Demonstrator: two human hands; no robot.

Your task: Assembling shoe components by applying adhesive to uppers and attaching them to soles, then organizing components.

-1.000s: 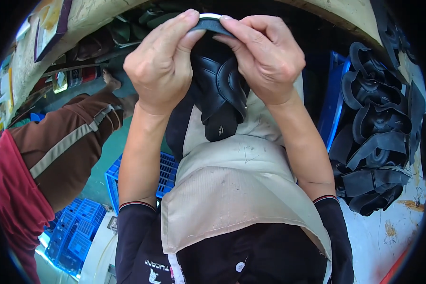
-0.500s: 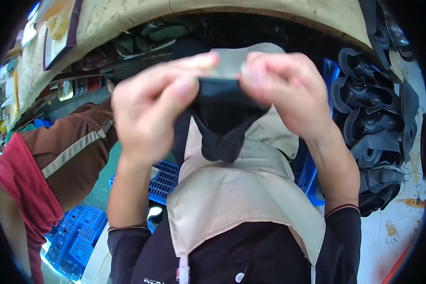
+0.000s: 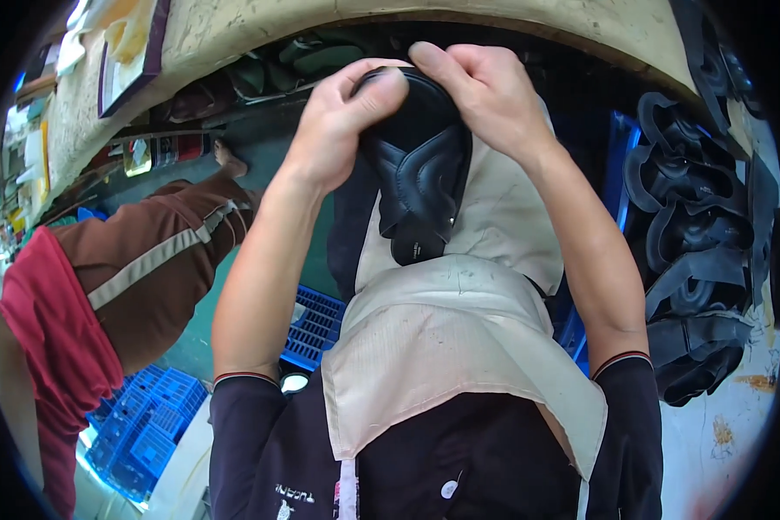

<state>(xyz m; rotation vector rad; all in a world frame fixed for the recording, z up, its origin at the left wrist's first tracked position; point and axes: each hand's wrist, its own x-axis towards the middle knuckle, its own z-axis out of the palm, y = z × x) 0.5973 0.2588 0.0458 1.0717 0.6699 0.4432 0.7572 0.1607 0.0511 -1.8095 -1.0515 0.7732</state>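
Observation:
A black sandal [image 3: 418,178] with stitched, crossing straps is held over my lap, its bare sole end pointing away and its heel end toward me. My left hand [image 3: 336,117] grips its far left edge, thumb pressed on top and fingers curled beneath. At the far right edge my right hand [image 3: 497,100] is closed on it, the thumb lying along the rim and the other fingers bent out of sight. Below the sandal, a beige apron [image 3: 442,338] covers my lap and middle.
A pale worktable edge [image 3: 407,24] curves across the far side. Several black sandal pieces [image 3: 689,195] are stacked at right, beside a blue crate [image 3: 572,325]. Blue baskets [image 3: 156,416] stand at lower left. A person in brown trousers [image 3: 152,260] sits to my left.
Both hands have moved farther away with the sandal. Its face has tilted up into sight, showing the crossed straps and footbed. My hands, blurred before, now look sharp.

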